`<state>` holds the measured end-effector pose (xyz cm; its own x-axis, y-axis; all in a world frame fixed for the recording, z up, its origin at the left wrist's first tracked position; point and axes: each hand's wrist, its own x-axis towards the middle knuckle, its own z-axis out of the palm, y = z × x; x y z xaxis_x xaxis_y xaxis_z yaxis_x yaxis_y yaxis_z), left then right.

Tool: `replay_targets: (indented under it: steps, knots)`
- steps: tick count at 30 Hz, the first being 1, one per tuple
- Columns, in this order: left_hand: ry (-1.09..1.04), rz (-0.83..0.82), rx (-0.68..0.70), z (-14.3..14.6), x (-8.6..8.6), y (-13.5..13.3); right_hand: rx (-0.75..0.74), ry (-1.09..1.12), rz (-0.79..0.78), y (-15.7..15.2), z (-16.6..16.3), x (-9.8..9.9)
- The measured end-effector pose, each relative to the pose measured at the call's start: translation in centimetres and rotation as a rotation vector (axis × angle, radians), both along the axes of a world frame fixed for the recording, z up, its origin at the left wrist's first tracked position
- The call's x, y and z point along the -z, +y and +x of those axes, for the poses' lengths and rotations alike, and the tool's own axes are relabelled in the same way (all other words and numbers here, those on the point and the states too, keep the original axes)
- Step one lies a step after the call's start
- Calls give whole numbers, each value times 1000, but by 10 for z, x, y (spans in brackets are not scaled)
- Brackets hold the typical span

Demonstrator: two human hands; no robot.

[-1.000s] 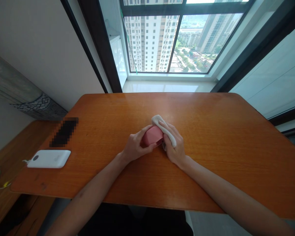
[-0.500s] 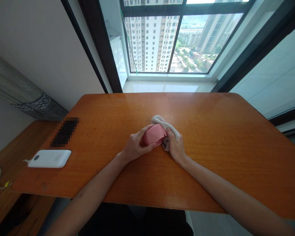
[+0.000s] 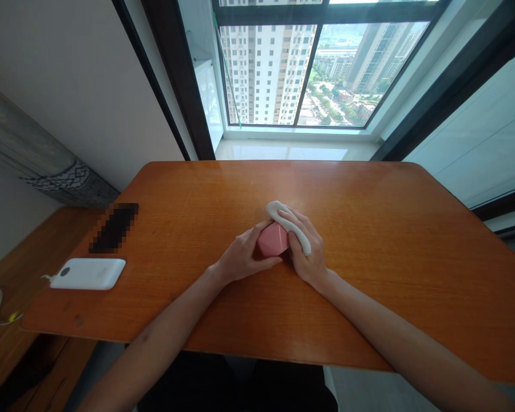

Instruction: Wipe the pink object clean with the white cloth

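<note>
A small pink container with faceted sides (image 3: pixel 273 240) is held tilted above the middle of the table. My left hand (image 3: pixel 244 254) grips it from the left, fingers along its far side and thumb below the near side. On the right, my right hand (image 3: pixel 311 252) is closed on a pale grey cloth (image 3: pixel 299 236), which lies against the container's right side. The cloth's upper end folds over beyond the fingers. The container's right side and opening are hidden behind the cloth and hand.
A brown wooden table (image 3: pixel 390 246) spreads under my hands. At its left lie a white power bank (image 3: pixel 88 273) with a cable and a dark pixelated item (image 3: pixel 114 228). A wooden bench (image 3: pixel 8 257) stands left; a window (image 3: pixel 300 74) is beyond the far edge.
The pink container has turned in my left hand and shifted slightly right, so its notched edge no longer shows. My right hand's fingers have come up over the cloth.
</note>
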<state>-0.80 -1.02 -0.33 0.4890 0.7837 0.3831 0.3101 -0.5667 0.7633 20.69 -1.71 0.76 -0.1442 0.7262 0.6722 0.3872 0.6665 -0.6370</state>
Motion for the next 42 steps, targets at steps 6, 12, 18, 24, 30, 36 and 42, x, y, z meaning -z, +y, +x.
replay_targets:
  steps: [6, 12, 18, 24, 30, 36, 42]
  knots:
    - [2, -18, -37, -1, -2, 0, 10, 220, -267, 10, -1, 14]
    - [-4, -9, -16, -2, -2, 0, -15, 16, -13, 1, 0, 6]
    - [18, -52, -52, -4, 6, 1, -43, -385, 347, -5, 2, 1]
    - [34, -62, -55, -6, 17, 5, -105, -555, 380, -7, 4, 2]
    - [65, -89, -105, -3, 11, 3, -59, -487, 353, -5, 2, 4]
    - [41, -74, -89, 0, 3, 0, -22, -348, 286, -5, 0, 5]
    - [8, -55, -80, 3, -1, -1, -64, -193, 164, -4, 1, 2]
